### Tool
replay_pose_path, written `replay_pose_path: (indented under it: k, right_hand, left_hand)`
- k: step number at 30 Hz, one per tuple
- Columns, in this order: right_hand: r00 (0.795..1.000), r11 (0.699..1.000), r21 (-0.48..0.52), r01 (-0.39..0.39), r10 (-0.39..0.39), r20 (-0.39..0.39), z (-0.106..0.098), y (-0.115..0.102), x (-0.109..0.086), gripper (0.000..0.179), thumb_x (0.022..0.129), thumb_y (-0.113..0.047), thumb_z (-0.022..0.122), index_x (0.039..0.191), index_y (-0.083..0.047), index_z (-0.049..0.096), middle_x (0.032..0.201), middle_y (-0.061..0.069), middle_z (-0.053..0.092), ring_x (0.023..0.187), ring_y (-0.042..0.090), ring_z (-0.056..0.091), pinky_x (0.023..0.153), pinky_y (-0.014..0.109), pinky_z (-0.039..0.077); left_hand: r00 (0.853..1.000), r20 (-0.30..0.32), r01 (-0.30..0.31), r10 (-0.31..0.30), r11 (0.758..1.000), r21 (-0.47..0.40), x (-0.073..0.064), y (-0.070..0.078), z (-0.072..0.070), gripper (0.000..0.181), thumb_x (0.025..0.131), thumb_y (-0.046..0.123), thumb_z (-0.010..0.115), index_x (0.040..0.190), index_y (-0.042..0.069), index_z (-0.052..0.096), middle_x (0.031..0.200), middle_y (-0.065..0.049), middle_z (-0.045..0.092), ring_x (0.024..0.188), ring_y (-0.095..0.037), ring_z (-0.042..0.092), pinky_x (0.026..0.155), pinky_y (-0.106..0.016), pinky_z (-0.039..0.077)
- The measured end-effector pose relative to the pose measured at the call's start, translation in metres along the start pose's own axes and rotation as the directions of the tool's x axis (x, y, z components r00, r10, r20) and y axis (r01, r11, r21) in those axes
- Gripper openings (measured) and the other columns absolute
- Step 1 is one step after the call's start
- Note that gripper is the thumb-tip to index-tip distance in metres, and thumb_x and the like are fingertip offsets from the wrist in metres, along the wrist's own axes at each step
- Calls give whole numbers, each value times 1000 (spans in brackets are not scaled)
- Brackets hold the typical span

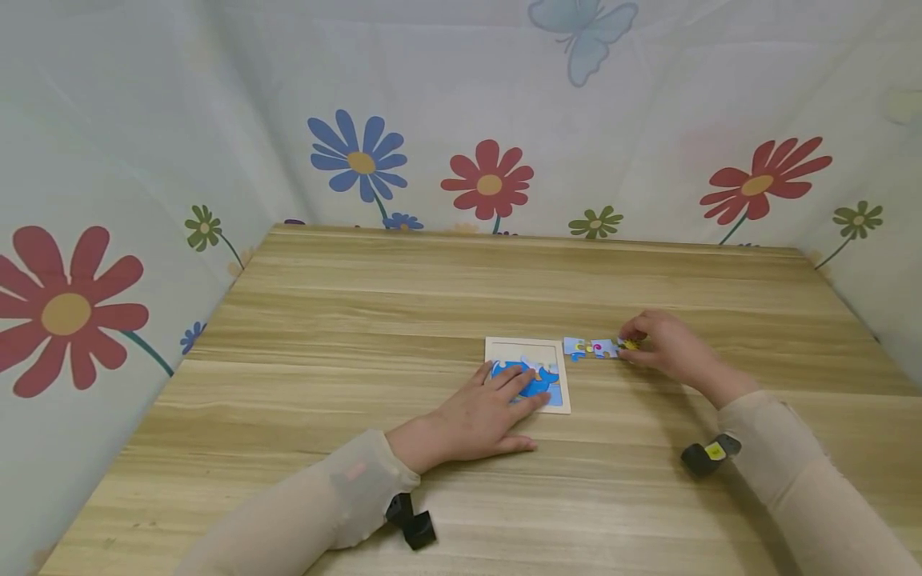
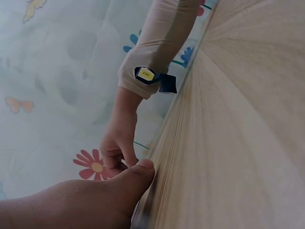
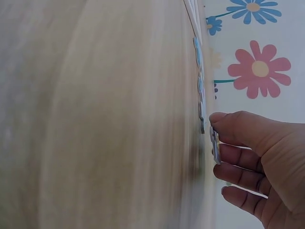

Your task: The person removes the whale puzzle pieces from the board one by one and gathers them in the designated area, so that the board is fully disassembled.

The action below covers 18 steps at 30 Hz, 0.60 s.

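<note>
A small jigsaw puzzle tray [image 1: 565, 400] with a pale wooden frame lies on the table, a blue picture partly filling it. Over its lower part rests my left hand [image 1: 479, 412], fingers spread across the blue pieces and hiding some of them. To the right of the frame, two joined light-blue puzzle pieces [image 1: 591, 348] lie flat. My right hand [image 1: 666, 348] pinches a puzzle piece [image 3: 215, 145] with some yellow on it between thumb and fingers, at the right end of the joined pieces. In the right wrist view this piece is tilted up off the tabletop.
The wood-grain table [image 1: 374, 312] reaches back to a white curtain [image 1: 432, 72] printed with flowers and a butterfly. Black wrist devices [image 1: 412, 520] hang from both sleeves, close to the tabletop.
</note>
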State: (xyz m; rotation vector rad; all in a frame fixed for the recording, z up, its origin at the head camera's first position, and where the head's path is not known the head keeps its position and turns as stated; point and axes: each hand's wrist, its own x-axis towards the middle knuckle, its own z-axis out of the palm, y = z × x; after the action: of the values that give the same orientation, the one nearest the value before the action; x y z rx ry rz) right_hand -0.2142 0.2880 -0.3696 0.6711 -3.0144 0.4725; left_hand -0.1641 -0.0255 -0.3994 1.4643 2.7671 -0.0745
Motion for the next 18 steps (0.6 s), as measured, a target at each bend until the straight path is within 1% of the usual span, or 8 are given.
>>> replay_pose_path:
  k: [7, 14, 18]
  right_hand:
    - [1000, 1000, 1, -12, 12, 14, -1, 3, -2, 21, 83, -13, 74, 99, -1, 68, 95, 11, 66, 90, 26, 62, 82, 46, 50]
    - [1000, 998, -55, -24, 25, 12, 2, 5, -3, 22, 83, -16, 74, 99, -1, 68, 94, 10, 65, 85, 22, 58, 79, 44, 48]
    - [1000, 998, -54, -23, 23, 7, 2, 6, -3, 21, 83, -16, 73, 98, -2, 67, 94, 10, 64, 86, 22, 58, 80, 44, 48]
  left_hand:
    - [1000, 2, 3, -3, 1000, -2, 0, 1, -1, 66, 95, 63, 37, 151, 28, 30, 157, -6, 31, 147, -24, 27, 114, -57, 27]
    - [1000, -1, 3, -3, 1000, -6, 0, 1, 0, 66, 95, 63, 37, 151, 28, 31, 157, -6, 31, 147, -25, 27, 114, -57, 27]
    - [1000, -1, 2, -2, 1000, -4, 0, 0, 0, 66, 95, 63, 37, 151, 28, 31, 157, -6, 31, 146, -25, 28, 114, -57, 27]
